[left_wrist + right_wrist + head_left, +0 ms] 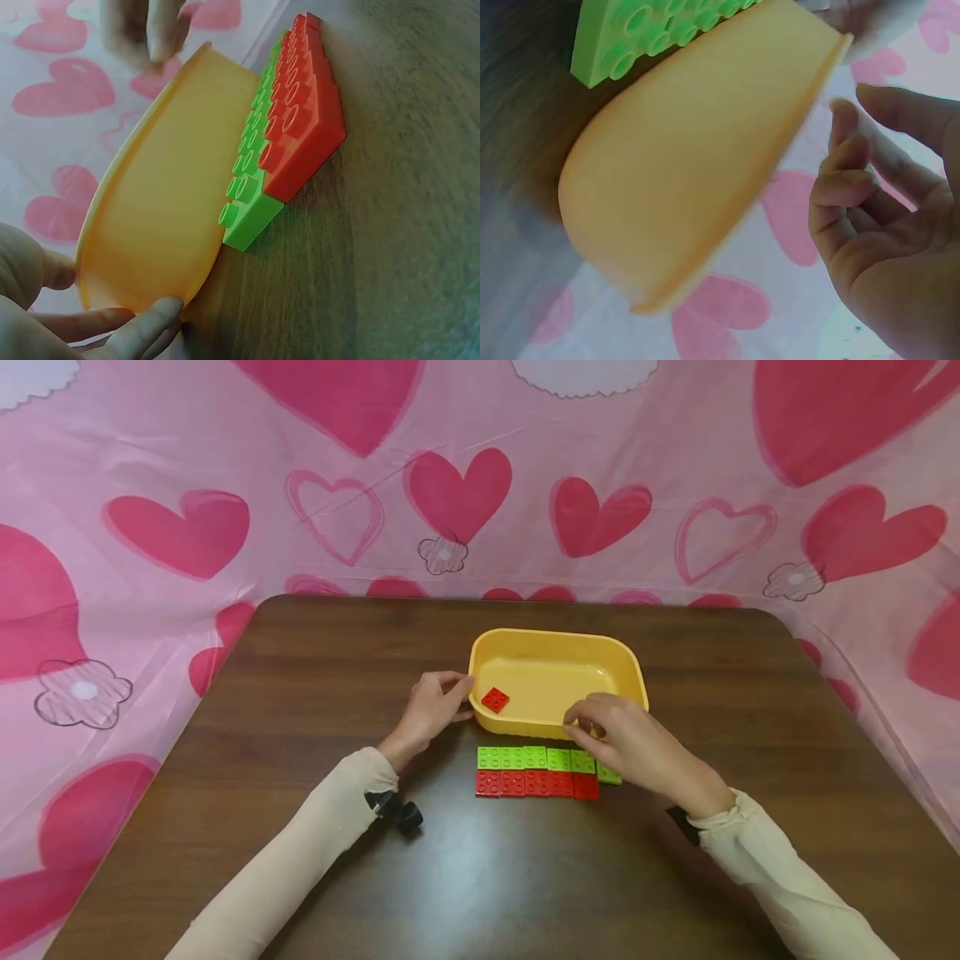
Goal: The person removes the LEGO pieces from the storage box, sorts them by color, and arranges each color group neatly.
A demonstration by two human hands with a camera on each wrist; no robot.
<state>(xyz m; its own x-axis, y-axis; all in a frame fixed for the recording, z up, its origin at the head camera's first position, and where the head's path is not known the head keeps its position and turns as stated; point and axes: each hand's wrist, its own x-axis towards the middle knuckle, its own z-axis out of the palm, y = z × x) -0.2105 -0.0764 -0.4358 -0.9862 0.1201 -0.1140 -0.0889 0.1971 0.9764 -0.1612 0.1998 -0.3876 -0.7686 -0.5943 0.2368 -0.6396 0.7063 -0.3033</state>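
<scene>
My left hand (pixel 432 706) holds the left end of a yellow plastic tub (pixel 558 729), thumb at the rim and fingers against the outer wall in the left wrist view. Inside the tub, near its left front corner, lies one red toy brick (pixel 495 700). Over the tub's front right rim hovers my right hand (pixel 626 739), its fingers loosely curled and nothing visible between them. In the right wrist view the thumb stands apart from the bent fingers. A row of green toy bricks (pixel 523 757) lies just in front of the tub, partly hidden at its right end by the right hand.
A row of red toy bricks (pixel 525 784) lies against the near side of the green row. All stand on a dark wooden table (pixel 360 643). Behind it hangs a pink cloth (pixel 525 410) with hearts. A black wrist camera (pixel 397 810) sits under the left sleeve.
</scene>
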